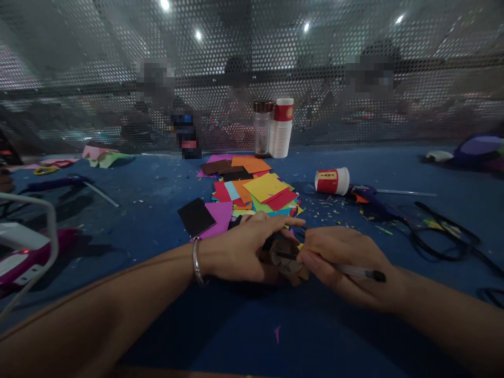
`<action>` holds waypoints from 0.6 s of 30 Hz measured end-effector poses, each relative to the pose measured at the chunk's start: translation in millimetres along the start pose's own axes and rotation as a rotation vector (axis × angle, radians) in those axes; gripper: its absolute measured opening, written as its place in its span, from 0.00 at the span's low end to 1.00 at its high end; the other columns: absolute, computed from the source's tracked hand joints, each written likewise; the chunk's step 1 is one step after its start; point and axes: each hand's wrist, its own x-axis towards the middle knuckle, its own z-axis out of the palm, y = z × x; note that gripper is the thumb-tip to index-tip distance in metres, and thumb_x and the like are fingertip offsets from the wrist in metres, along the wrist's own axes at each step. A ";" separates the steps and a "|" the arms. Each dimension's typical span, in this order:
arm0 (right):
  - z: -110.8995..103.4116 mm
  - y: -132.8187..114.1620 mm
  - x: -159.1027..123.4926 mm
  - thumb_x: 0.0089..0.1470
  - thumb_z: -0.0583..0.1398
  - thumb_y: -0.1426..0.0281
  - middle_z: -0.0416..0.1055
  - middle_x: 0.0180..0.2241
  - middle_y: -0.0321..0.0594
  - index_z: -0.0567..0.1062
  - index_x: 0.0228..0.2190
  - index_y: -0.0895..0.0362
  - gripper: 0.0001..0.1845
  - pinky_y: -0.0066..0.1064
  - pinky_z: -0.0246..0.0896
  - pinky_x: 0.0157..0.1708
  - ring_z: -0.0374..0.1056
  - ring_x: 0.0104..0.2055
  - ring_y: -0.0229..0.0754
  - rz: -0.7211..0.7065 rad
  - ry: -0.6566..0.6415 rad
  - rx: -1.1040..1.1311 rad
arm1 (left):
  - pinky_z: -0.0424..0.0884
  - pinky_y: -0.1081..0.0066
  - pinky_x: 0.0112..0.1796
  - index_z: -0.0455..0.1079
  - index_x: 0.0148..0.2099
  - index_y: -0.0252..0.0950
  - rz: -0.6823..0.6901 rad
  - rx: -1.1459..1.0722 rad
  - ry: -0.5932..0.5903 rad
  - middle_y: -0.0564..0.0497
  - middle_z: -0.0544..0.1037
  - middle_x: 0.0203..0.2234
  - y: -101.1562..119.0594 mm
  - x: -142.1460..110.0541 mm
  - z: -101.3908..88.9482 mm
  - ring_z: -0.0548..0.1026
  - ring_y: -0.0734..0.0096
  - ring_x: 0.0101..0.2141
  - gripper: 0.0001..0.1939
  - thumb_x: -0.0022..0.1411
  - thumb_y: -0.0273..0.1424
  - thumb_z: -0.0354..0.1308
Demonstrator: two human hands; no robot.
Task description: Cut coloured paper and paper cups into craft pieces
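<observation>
My left hand [242, 249], with a silver bracelet at the wrist, is closed around a small round craft piece [290, 266]. That piece has a pale disc-like face and brown paper-like flaps around its lower edge. Its far side is hidden by my fingers. A pen [354, 271] with a clear barrel and a black end is pinched in my right hand [346, 249]. The pen's front part lies across the disc face; whether the tip touches it I cannot tell. Just beyond my hands lies a pile of coloured paper squares [264, 188], with a black square [196, 217] at its left.
A red-and-white paper cup [333, 181] lies beside a blue glue gun [374, 199] and black cable at right. A clear jar [262, 131] and stacked cups [281, 134] stand against the mesh screen [323, 105]. Another glue gun [59, 182] and a magenta device [35, 257] are at left.
</observation>
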 end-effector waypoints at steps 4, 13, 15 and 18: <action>1.7 -0.2 0.8 0.65 0.49 0.75 0.65 0.21 0.32 0.64 0.26 0.55 0.15 0.26 0.54 0.25 0.59 0.24 0.34 -0.013 0.010 0.038 | 0.60 0.51 0.56 0.56 0.67 0.41 0.008 0.010 -0.004 0.46 0.73 0.53 0.3 0.1 0.0 0.66 0.50 0.53 0.44 0.48 0.35 0.66; 0.5 -0.3 1.1 0.63 0.50 0.77 0.65 0.22 0.31 0.63 0.26 0.54 0.13 0.26 0.54 0.25 0.59 0.23 0.33 0.004 0.002 0.063 | 0.61 0.51 0.54 0.56 0.67 0.42 0.001 0.022 -0.006 0.47 0.73 0.52 1.7 -0.1 -0.3 0.67 0.50 0.52 0.43 0.49 0.35 0.65; 0.4 0.1 0.5 0.63 0.50 0.77 0.64 0.21 0.31 0.63 0.26 0.54 0.13 0.26 0.54 0.25 0.58 0.23 0.33 0.002 0.004 0.055 | 0.60 0.52 0.54 0.57 0.66 0.41 0.001 0.023 -0.005 0.46 0.73 0.53 2.0 0.0 -0.3 0.67 0.50 0.53 0.43 0.48 0.34 0.65; 1.5 0.6 0.7 0.64 0.50 0.76 0.65 0.22 0.32 0.64 0.25 0.55 0.14 0.25 0.54 0.26 0.58 0.24 0.33 -0.016 0.013 0.067 | 0.61 0.52 0.54 0.57 0.66 0.41 -0.011 0.019 -0.009 0.46 0.73 0.53 2.4 0.1 -0.2 0.67 0.51 0.52 0.43 0.48 0.33 0.65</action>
